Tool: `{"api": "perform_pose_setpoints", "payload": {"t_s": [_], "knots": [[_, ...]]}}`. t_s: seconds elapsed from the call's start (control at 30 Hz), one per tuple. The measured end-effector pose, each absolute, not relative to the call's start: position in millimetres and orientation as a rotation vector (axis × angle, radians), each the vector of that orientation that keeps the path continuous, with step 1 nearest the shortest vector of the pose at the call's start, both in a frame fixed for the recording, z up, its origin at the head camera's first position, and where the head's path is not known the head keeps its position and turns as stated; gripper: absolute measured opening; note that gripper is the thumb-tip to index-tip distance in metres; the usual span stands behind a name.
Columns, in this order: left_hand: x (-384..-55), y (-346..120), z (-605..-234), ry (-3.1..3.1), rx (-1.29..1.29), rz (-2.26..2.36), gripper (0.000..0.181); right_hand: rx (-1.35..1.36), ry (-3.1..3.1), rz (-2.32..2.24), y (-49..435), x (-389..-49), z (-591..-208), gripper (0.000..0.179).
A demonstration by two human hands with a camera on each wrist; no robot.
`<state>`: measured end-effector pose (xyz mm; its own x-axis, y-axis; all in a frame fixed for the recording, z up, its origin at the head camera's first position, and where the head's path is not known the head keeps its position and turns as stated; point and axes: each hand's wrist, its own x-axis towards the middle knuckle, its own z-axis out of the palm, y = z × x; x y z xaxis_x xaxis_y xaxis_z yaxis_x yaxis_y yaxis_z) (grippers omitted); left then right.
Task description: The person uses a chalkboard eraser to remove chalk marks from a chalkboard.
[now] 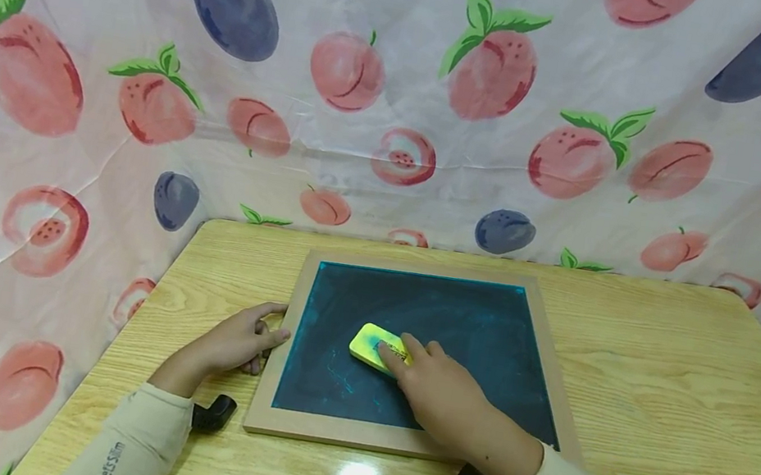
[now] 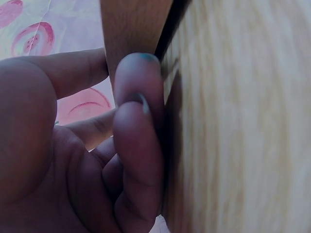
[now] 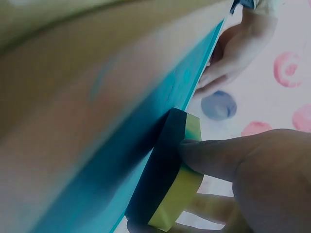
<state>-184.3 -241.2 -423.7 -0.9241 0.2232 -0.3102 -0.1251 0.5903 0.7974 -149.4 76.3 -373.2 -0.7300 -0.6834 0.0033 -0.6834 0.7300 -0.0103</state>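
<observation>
A chalkboard (image 1: 428, 312) with a light wooden frame lies on the table, faint blue chalk marks on its dark surface. My right hand (image 1: 447, 402) grips a yellow board eraser (image 1: 370, 341) against the middle of the board. In the right wrist view the eraser (image 3: 163, 170) shows its dark felt side, with the thumb (image 3: 214, 155) along its edge. At the left side of the frame, my left hand (image 1: 232, 347) holds the edge. The left wrist view shows its curled fingers (image 2: 138, 145) low against the frame (image 2: 131, 29), close over the tabletop.
The light wood-grain table (image 1: 686, 386) extends to both sides of the board. Behind it hangs a white cloth (image 1: 400, 16) printed with peaches and dark plum shapes. Dark wrist devices (image 1: 214, 413) sit at both cuffs. Glare falls on the front of the table.
</observation>
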Motion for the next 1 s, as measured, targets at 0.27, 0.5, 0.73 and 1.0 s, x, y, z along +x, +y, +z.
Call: {"api": "perform_pose_setpoints", "payload": {"t_s": [0.27,0.5,0.73,1.0], "knots": [[-184.4,-241.8,-424.0,2.442,0.085,1.28,0.058,-1.132,2.909,0.021,69.9,-144.7,-373.3,0.055],[-184.3,-242.2,-424.4,2.439,0.09,1.287,0.057,-1.146,2.914,-0.02,77.3,-150.6,-373.9,0.053],[-183.1,-241.6,-424.6,2.429,0.101,1.306,0.061,-1.028,2.997,-0.037,92.8,-165.0,-377.2,0.046],[-182.6,-241.1,-423.2,2.434,0.094,1.29,0.061,-0.931,3.069,-0.068,119.4,-179.0,-381.1,0.051]]}}
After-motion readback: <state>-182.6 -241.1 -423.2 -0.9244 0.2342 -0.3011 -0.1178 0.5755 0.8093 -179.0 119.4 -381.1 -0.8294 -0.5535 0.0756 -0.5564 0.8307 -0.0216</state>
